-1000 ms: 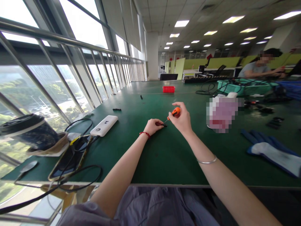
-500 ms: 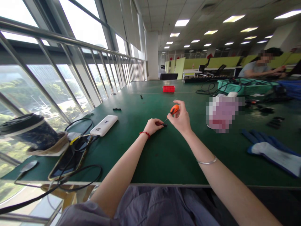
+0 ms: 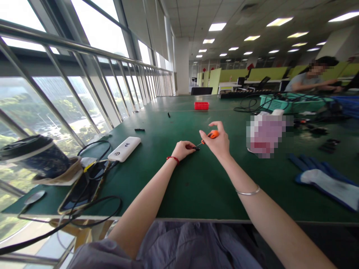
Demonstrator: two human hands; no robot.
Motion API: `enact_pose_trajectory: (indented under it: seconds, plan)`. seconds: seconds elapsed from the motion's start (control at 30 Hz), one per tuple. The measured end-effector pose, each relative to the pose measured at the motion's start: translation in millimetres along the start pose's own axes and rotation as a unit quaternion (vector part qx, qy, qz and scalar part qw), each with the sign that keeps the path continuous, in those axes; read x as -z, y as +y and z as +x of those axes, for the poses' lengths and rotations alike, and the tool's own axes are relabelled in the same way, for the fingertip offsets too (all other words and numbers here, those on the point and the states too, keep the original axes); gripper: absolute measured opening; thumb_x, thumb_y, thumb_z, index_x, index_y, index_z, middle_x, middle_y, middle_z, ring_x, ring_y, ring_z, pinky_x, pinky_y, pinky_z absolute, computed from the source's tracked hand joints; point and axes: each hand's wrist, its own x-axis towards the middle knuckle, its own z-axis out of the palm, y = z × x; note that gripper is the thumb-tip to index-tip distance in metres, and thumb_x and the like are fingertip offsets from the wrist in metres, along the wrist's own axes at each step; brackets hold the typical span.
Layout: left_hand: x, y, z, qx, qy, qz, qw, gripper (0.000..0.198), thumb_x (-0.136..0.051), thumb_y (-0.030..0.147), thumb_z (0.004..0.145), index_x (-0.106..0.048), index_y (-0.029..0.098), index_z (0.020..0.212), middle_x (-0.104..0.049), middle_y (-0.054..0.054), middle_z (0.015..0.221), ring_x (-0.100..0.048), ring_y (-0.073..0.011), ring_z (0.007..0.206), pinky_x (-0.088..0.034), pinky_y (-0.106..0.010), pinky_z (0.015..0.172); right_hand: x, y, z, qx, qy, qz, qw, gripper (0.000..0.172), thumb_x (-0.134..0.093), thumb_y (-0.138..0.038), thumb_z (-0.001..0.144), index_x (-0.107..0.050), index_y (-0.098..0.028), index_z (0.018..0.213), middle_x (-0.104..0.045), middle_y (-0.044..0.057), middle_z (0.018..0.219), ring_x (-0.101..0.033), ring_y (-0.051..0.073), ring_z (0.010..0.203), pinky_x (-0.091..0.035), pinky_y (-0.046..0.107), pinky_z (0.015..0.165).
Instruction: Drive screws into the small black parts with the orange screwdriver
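Observation:
My left hand [image 3: 183, 149] rests on the green table [image 3: 196, 186], its fingers closed on a small black part [image 3: 196, 148]. My right hand [image 3: 217, 142] grips a small screwdriver with an orange handle [image 3: 213, 134]. The thin shaft slants down to the left and its tip meets the black part. A red string circles my left wrist and a silver bangle my right forearm.
A white power bank [image 3: 124, 149], a phone [image 3: 81, 188] with black cables and a dark hat [image 3: 39, 158] lie at the left. Blue-and-white gloves [image 3: 322, 177] lie at the right. A red tray [image 3: 201, 106] stands far back; a teal basket [image 3: 283, 102] and another person are at far right.
My right hand has turned the orange handle between its fingers and lowered it slightly. The left hand and the black part have stayed put.

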Motion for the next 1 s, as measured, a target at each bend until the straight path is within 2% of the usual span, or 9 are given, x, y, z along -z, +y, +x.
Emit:
enact_pose_trajectory:
  seconds: [0.13,0.27,0.37,0.43,0.53,0.67,0.77,0.87,1.0]
  plan:
    - [-0.2,0,0,0.004,0.0,0.004,1.0,0.014,-0.068,0.017,0.068,-0.071,0.014,0.081,-0.071,-0.003,0.076,-0.065,-0.014,0.07,-0.054,-0.025,0.073,1,-1,-1,0.026,-0.019,0.027,0.999,0.023,-0.055,-0.039,0.071,-0.055,-0.023,0.087,-0.054,-0.002,0.066,-0.054,0.016,0.061,-0.041,0.028,0.061]
    - [-0.5,1,0,0.005,0.002,-0.001,1.0,0.014,-0.068,0.017,0.067,-0.071,0.013,0.081,-0.071,-0.004,0.075,-0.065,-0.0143,0.07,-0.054,-0.025,0.072,-1,0,-1,0.026,-0.03,0.047,0.998,0.039,-0.059,-0.036,0.066,-0.052,-0.023,0.103,-0.055,-0.005,0.066,-0.053,0.015,0.057,-0.04,0.027,0.059]
    - [-0.5,0,-1,-0.002,0.0,-0.006,1.0,0.013,-0.068,0.017,0.068,-0.07,0.014,0.08,-0.07,-0.003,0.075,-0.064,-0.0139,0.069,-0.053,-0.025,0.071,-2,2,0,0.016,-0.043,0.038,0.998,0.024,-0.056,-0.042,0.072,-0.059,-0.022,0.086,-0.057,-0.002,0.062,-0.056,0.017,0.062,-0.041,0.028,0.061]
    - [-0.5,-1,-1,-0.002,0.0,-0.008,1.0,0.013,-0.068,0.018,0.068,-0.07,0.014,0.08,-0.07,-0.003,0.074,-0.064,-0.0137,0.069,-0.053,-0.026,0.071,-1,5,3,0.017,-0.052,0.053,0.997,0.024,-0.052,-0.043,0.076,-0.06,-0.021,0.069,-0.06,0.0,0.061,-0.058,0.018,0.065,-0.042,0.027,0.062]
    - [-0.8,-2,1,0.002,0.013,-0.024,1.0,0.014,-0.069,0.019,0.066,-0.07,0.013,0.08,-0.069,-0.004,0.074,-0.063,-0.0141,0.069,-0.052,-0.027,0.071,1,12,9,0.037,-0.012,0.114,0.993,0.03,-0.048,-0.041,0.08,-0.06,-0.02,0.063,-0.063,0.002,0.065,-0.06,0.016,0.066,-0.044,0.026,0.063]
    - [-1.9,-3,4,0.008,0.06,-0.113,0.992,0.016,-0.069,0.018,0.065,-0.068,0.012,0.08,-0.069,-0.005,0.075,-0.063,-0.0142,0.069,-0.051,-0.027,0.071,-3,31,16,0.036,0.046,0.171,0.984,0.029,-0.051,-0.044,0.08,-0.063,-0.019,0.077,-0.064,0.002,0.073,-0.061,0.015,0.067,-0.046,0.025,0.061]
    - [-2.9,0,6,0.005,0.094,-0.198,0.976,0.019,-0.07,0.021,0.065,-0.066,0.011,0.081,-0.069,-0.005,0.076,-0.063,-0.0138,0.07,-0.051,-0.028,0.072,-14,46,17,0.01,-0.027,0.186,0.982,0.028,-0.057,-0.043,0.076,-0.063,-0.018,0.086,-0.064,0.004,0.081,-0.06,0.014,0.065,-0.048,0.025,0.055]
    - [-3.8,3,7,0.008,0.115,-0.255,0.96,0.022,-0.072,0.023,0.063,-0.066,0.012,0.081,-0.069,-0.005,0.078,-0.064,-0.0141,0.072,-0.051,-0.03,0.077,-27,55,15,-0.037,-0.129,0.208,0.969,0.027,-0.061,-0.04,0.072,-0.062,-0.018,0.087,-0.061,0.002,0.074,-0.056,0.012,0.058,-0.048,0.024,0.05]
    - [-5.3,5,6,0.022,0.112,-0.31,0.944,0.027,-0.076,0.026,0.06,-0.065,0.012,0.08,-0.07,-0.006,0.08,-0.065,-0.0154,0.077,-0.05,-0.033,0.083,-38,56,10,-0.064,-0.225,0.222,0.947,0.03,-0.065,-0.035,0.067,-0.062,-0.017,0.092,-0.059,0.001,0.074,-0.054,0.009,0.053,-0.044,0.021,0.042]
